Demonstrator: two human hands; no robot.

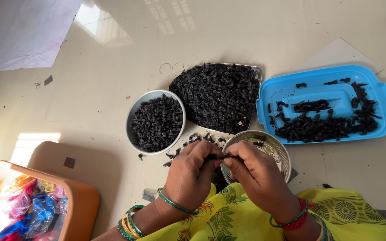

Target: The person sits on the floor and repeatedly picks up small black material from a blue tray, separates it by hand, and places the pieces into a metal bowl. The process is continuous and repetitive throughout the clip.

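At the far left an orange box holds a tangle of bright threads. Right of it, a white bowl is filled with small black dried pieces, and a heaped steel tray of the same stuff sits just beside it. In front of these, the left hand curls its fingers closed, thumb and forefinger pinching one end of a thin dark pod. The pod lies roughly level, its long axis running left to right between the two hands, above the near rim of a shiny steel bowl. The right hand meets it from the other side, its fingertips pinched tight on the pod's right end. Farthest right, a blue plastic lid carries a scatter of longer dark pods.
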